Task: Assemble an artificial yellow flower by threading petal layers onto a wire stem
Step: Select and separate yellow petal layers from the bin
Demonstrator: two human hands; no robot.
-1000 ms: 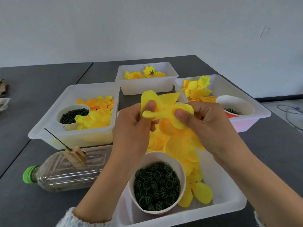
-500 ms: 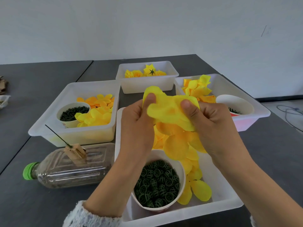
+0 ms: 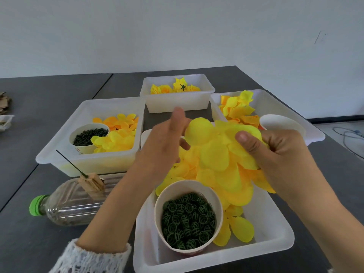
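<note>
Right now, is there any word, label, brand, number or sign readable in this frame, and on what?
None can be read.
Paper cup of green rings: red print at its base, hidden by the tray rim.
Left cup: red marks, too small.
Bottle: no label visible.

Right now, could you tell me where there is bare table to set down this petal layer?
Bare dark table lies left of the left tray, and more in front of the bottle. It is crowded among the near tray, far tub and right tray.
</note>
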